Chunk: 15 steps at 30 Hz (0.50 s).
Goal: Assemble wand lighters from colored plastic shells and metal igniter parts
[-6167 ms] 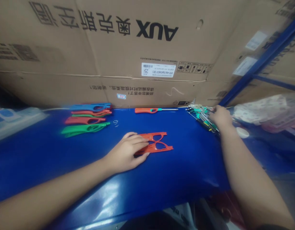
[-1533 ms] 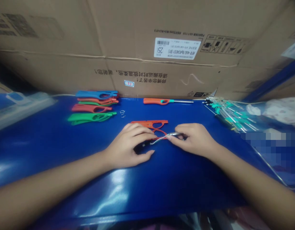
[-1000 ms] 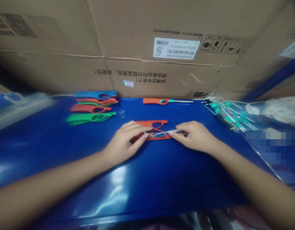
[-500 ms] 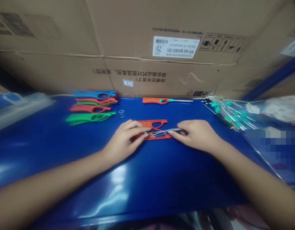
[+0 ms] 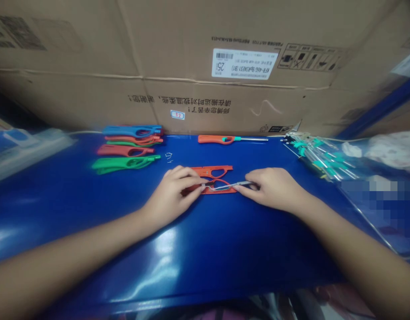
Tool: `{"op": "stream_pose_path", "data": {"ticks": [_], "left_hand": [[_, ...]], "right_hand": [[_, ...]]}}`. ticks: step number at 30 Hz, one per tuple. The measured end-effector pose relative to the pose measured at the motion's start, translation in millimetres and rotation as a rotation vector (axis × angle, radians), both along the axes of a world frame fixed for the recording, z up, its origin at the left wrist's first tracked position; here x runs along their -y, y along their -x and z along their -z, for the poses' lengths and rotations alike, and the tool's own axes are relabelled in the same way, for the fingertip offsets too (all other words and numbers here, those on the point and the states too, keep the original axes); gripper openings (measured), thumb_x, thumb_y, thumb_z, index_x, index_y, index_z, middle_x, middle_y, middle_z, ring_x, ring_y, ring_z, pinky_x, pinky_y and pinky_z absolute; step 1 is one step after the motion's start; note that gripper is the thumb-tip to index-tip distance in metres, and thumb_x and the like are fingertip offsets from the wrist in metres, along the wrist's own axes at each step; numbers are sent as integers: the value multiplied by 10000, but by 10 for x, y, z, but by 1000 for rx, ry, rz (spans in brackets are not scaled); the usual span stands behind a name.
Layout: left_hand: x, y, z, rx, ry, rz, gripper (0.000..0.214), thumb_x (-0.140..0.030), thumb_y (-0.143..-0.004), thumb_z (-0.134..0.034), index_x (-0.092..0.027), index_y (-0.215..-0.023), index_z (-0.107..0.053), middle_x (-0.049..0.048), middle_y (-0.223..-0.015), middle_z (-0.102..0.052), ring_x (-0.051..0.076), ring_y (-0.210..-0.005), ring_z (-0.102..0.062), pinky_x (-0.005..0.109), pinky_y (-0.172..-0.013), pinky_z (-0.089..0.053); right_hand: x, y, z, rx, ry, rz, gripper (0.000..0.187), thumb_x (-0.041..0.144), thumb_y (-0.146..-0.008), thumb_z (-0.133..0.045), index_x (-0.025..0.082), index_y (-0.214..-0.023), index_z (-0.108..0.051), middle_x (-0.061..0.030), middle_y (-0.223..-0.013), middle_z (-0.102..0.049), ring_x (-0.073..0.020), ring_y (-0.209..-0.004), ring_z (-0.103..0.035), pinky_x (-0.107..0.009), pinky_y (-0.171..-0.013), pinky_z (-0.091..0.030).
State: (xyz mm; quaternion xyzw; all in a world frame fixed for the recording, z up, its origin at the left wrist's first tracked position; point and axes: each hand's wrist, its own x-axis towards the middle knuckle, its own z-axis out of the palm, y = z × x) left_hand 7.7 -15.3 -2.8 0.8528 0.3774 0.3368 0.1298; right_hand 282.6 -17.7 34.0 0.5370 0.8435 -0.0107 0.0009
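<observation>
My left hand [image 5: 176, 189] is closed in a pinch on a small dark part [image 5: 204, 184] at the left end of some thin wires [image 5: 218, 188]. My right hand [image 5: 273, 186] grips a silver metal tube [image 5: 244, 182], into whose left end the wires seem to run. Both hands are over an orange lighter shell half [image 5: 227, 191] with a rounded trigger opening. Just behind it lies a second orange shell half [image 5: 208, 170]. My fingers hide the left part of the near half and the tube's right end.
Blue, red and green lighter shells [image 5: 126, 163] are stacked back left beside several small screws [image 5: 169, 156]. One orange lighter [image 5: 211, 139] with a metal rod lies along the cardboard [image 5: 178, 80]. Metal rods with teal parts [image 5: 320, 153] are heaped right; a clear plastic container [image 5: 28, 149] stands left.
The wires between my hands now look straighter and closer together above the near shell half. The silver tube has dipped slightly; both hands keep their grips almost in place.
</observation>
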Motion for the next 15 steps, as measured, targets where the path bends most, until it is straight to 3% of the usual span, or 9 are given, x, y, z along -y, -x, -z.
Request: {"op": "stream_pose_path", "data": {"ticks": [7, 15], "left_hand": [[-4, 18, 9, 74, -44, -26, 121, -265, -933, -668, -224, -1007, -754, 39, -955, -724, 193, -866, -630, 373, -821, -446], [-19, 16, -12, -53, 29, -13, 138, -288, -938, -647, -261, -988, -773, 28, -952, -725, 203, -879, -590, 359, -788, -417]], "right_hand": [[2, -14, 0, 17, -121, 15, 473, 563, -958, -467, 195, -687, -590, -34, -752, -686, -172, -664, -578, -284, -532, -175], [27, 27, -44, 41, 19, 4, 428, 528, -933, -503, 196, -678, -590, -36, -714, -680, -167, -622, -557, -278, -541, -172]]}}
